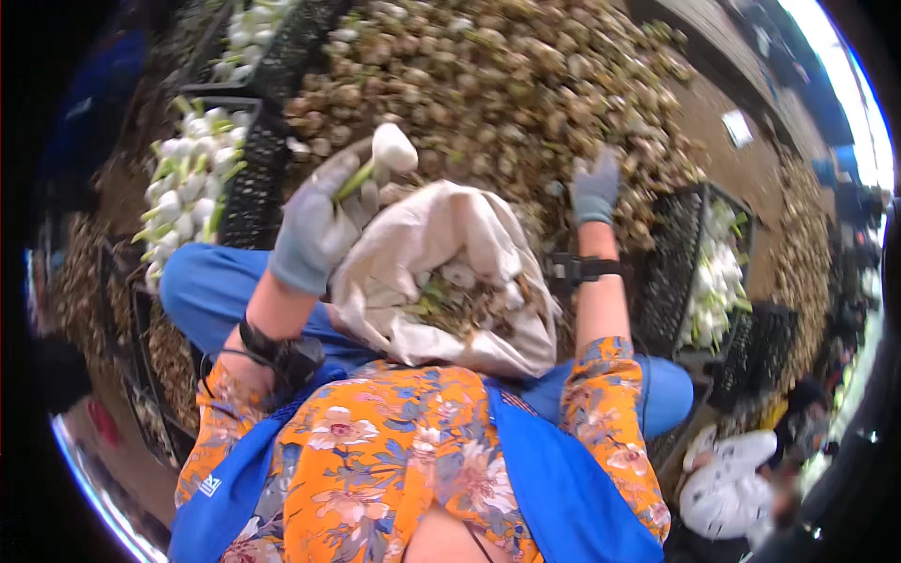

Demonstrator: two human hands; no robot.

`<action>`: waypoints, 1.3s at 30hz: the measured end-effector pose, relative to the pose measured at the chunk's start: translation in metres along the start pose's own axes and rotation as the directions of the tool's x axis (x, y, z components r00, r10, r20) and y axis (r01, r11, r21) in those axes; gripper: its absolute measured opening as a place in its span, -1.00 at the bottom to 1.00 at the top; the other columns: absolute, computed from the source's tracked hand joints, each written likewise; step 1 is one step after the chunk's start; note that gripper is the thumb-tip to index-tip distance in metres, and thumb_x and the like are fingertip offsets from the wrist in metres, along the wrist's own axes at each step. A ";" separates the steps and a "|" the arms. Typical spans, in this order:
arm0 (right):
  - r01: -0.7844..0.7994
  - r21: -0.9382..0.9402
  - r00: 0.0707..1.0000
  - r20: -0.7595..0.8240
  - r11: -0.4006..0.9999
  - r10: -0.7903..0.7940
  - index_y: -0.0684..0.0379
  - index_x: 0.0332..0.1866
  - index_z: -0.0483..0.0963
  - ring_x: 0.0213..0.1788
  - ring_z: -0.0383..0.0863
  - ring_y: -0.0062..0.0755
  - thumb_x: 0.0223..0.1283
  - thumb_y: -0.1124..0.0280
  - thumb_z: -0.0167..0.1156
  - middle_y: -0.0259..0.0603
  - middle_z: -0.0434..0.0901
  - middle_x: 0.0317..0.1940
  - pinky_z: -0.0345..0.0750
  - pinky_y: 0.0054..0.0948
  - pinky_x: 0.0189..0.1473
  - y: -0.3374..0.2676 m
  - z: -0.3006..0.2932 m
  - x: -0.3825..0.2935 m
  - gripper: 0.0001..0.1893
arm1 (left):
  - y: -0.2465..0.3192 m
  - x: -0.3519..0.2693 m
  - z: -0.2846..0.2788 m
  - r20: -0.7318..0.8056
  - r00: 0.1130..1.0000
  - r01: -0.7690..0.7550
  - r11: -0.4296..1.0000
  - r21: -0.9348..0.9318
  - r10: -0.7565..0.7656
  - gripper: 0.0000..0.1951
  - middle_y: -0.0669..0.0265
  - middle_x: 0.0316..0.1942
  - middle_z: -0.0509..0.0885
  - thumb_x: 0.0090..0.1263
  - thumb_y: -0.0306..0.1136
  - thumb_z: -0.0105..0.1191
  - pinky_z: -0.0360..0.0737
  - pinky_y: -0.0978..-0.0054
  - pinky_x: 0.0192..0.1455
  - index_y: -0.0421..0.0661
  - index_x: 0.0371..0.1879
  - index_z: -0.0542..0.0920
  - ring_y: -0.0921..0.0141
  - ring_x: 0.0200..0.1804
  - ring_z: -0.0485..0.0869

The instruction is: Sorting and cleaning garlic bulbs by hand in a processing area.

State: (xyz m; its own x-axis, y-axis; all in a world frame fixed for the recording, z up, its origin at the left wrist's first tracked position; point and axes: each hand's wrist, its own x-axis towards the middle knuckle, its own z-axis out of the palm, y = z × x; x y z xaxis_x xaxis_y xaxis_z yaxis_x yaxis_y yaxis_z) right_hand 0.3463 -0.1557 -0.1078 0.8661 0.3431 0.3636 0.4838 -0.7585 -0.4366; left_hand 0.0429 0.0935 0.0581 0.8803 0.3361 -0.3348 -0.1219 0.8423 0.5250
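My left hand [320, 218], in a grey work glove, holds a peeled white garlic bulb [394, 148] by its short green stem, bulb end up. My right hand [595, 184], gloved as well, reaches onto the near right part of a big heap of unpeeled garlic bulbs [493, 84]; whether its fingers grip a bulb cannot be told. Between my arms an off-white cloth sack [450, 211] stands with its rim rolled down, holding peeled skins and green and brown scraps [450, 302].
Black plastic crates of cleaned garlic stand at the left [253, 176], upper left [281, 63] and right [676, 260]. Another black crate [764, 345] is behind the right one. A person in a white patterned top [732, 485] is at the lower right. A white packet [737, 129] lies on the floor.
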 end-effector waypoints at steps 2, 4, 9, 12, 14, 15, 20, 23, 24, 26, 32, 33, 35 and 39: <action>0.026 -0.107 0.997 0.081 0.994 -0.017 0.15 0.15 0.49 0.08 0.52 0.09 0.12 0.31 0.30 0.06 0.51 0.08 0.49 -0.13 0.13 0.016 0.013 0.023 -0.55 | 0.056 0.042 -0.042 -0.009 0.989 -0.150 0.988 -0.025 0.150 -0.60 0.00 0.11 0.55 0.56 -0.37 -0.14 0.73 0.51 -0.02 -0.36 0.25 0.35 0.31 -0.04 0.66; 0.044 -0.112 0.990 0.135 0.993 -0.029 0.11 0.14 0.49 0.08 0.53 0.09 0.12 0.32 0.29 0.04 0.52 0.06 0.50 -0.12 0.11 0.006 0.025 0.037 -0.56 | 0.130 0.071 -0.064 -0.146 0.920 -0.366 0.930 0.015 0.365 -0.60 -0.07 0.12 0.52 0.55 -0.38 -0.13 0.73 0.44 0.02 -0.38 0.25 0.33 0.24 0.01 0.63; 0.004 -0.158 0.987 0.160 0.987 0.022 0.07 0.04 0.53 0.00 0.56 0.02 0.17 0.30 0.26 -0.10 0.56 -0.02 0.52 -0.12 0.04 -0.016 0.024 0.048 -0.68 | 0.235 0.100 -0.082 0.052 0.860 -0.496 0.808 0.317 0.507 -0.57 -0.13 0.14 0.48 0.46 -0.47 -0.06 0.64 0.21 0.18 -0.39 0.26 0.28 0.11 0.11 0.57; 0.155 0.184 0.977 0.116 0.971 -0.179 0.12 -0.04 0.58 -0.05 0.60 -0.11 0.18 0.37 0.27 -0.10 0.62 -0.13 0.51 -0.25 0.03 -0.030 -0.011 0.035 -0.75 | 0.147 0.110 -0.038 0.181 0.931 -0.301 0.386 0.872 0.317 -0.47 0.10 0.16 0.49 0.42 -0.43 0.00 0.66 0.35 0.12 -0.14 0.37 0.24 0.24 0.11 0.59; 0.105 0.464 0.960 0.182 0.879 -0.211 0.15 -0.05 0.59 -0.13 0.62 -0.30 0.18 0.44 0.28 -0.17 0.65 -0.18 0.52 -0.40 -0.02 -0.060 -0.038 0.020 -0.77 | 0.071 0.082 0.014 0.164 0.980 -0.192 0.311 0.931 0.114 -0.28 0.10 0.23 0.47 0.29 -0.35 0.18 0.56 0.37 0.17 -0.10 0.43 0.18 0.26 0.19 0.55; -0.029 0.608 0.938 0.291 0.793 -0.189 0.18 -0.05 0.59 -0.17 0.61 -0.42 0.20 0.47 0.27 -0.22 0.65 -0.20 0.53 -0.50 -0.05 -0.092 -0.064 0.012 -0.79 | 0.027 0.065 0.023 0.189 0.959 -0.249 0.305 0.919 0.212 -0.21 0.09 0.25 0.45 0.20 -0.36 0.29 0.50 0.32 0.24 -0.11 0.43 0.20 0.27 0.24 0.49; -0.532 0.832 0.806 0.554 0.159 -0.207 0.32 0.01 0.51 -0.22 0.53 -0.62 0.41 0.38 0.10 -0.34 0.60 -0.25 0.47 -0.57 -0.13 -0.179 -0.156 -0.045 -0.77 | -0.063 0.011 0.048 0.648 0.711 -0.658 -0.066 0.750 0.273 -0.27 0.03 0.12 0.51 0.05 -0.36 0.41 0.49 0.26 0.21 -0.16 0.25 0.38 0.03 0.16 0.50; -0.562 0.824 0.824 0.549 -0.074 -0.140 0.36 0.09 0.44 0.02 0.51 -0.50 0.43 0.28 0.10 -0.17 0.56 -0.06 0.47 -0.48 0.07 -0.190 -0.169 -0.082 -0.66 | -0.073 -0.014 0.055 0.656 0.678 -0.686 -0.035 0.726 0.332 -0.30 0.07 0.03 0.57 0.05 -0.33 0.42 0.51 0.25 0.14 -0.17 0.21 0.41 0.06 0.08 0.55; -0.554 0.832 0.824 0.545 -0.021 -0.154 0.35 0.10 0.44 0.02 0.53 -0.50 0.40 0.27 0.14 -0.18 0.56 -0.06 0.49 -0.48 0.08 -0.194 -0.176 -0.091 -0.64 | -0.072 -0.024 0.058 0.611 0.741 -0.625 -0.046 0.779 0.278 -0.33 0.06 -0.03 0.59 0.05 -0.31 0.42 0.52 0.26 0.10 -0.17 0.17 0.44 0.07 0.03 0.57; -0.560 0.826 0.813 0.563 0.063 -0.151 0.35 0.13 0.41 -0.01 0.57 -0.50 0.31 0.30 0.26 -0.20 0.57 -0.05 0.53 -0.49 0.08 -0.195 -0.179 -0.112 -0.58 | -0.081 -0.039 0.050 0.570 0.777 -0.586 -0.023 0.810 0.267 -0.36 0.06 -0.06 0.59 0.05 -0.30 0.42 0.51 0.25 0.08 -0.14 0.15 0.46 0.08 0.00 0.57; -0.628 0.777 0.771 0.628 0.040 -0.107 0.36 0.06 0.46 -0.11 0.59 -0.55 0.28 0.37 0.27 -0.24 0.60 -0.10 0.55 -0.52 -0.01 -0.201 -0.174 -0.143 -0.65 | -0.091 -0.060 0.028 0.639 0.696 -0.674 -0.009 0.739 0.329 -0.36 0.14 -0.11 0.60 -0.04 -0.37 0.47 0.50 0.30 0.04 -0.10 0.09 0.49 0.15 -0.05 0.57; -0.624 0.777 0.773 0.629 0.087 -0.080 0.35 0.03 0.48 -0.14 0.58 -0.58 0.28 0.39 0.25 -0.26 0.61 -0.12 0.56 -0.53 -0.04 -0.201 -0.176 -0.144 -0.69 | -0.092 -0.064 0.023 0.614 0.704 -0.664 0.024 0.747 0.358 -0.36 0.17 -0.11 0.60 -0.08 -0.39 0.49 0.50 0.32 0.03 -0.10 0.06 0.50 0.19 -0.07 0.57; -0.607 0.757 0.744 0.648 0.243 -0.162 0.34 -0.05 0.54 -0.19 0.58 -0.62 0.28 0.41 0.25 -0.32 0.64 -0.20 0.55 -0.57 -0.08 -0.197 -0.179 -0.144 -0.76 | -0.088 -0.071 0.021 0.616 0.707 -0.665 0.032 0.746 0.346 -0.35 0.19 -0.09 0.59 -0.10 -0.40 0.52 0.50 0.36 0.05 -0.15 0.04 0.51 0.28 -0.06 0.57; -0.712 0.701 0.690 0.694 -0.024 -0.204 0.34 0.05 0.49 -0.13 0.60 -0.59 0.31 0.48 0.19 -0.27 0.62 -0.11 0.56 -0.58 -0.07 -0.194 -0.172 -0.150 -0.74 | -0.088 -0.077 0.017 0.414 0.838 -0.524 0.312 0.792 0.356 -0.36 0.24 -0.08 0.60 -0.08 -0.44 0.51 0.54 0.46 0.06 -0.17 0.06 0.51 0.38 -0.04 0.59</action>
State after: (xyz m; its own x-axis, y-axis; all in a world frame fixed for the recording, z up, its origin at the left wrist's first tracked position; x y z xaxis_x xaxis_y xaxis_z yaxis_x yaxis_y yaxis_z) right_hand 0.1004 -0.1554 0.0641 0.5866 0.7761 -0.2314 -0.5401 0.1620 -0.8259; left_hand -0.0065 -0.0137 0.0512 0.8842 0.4064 0.2304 -0.1362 -0.2476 0.9592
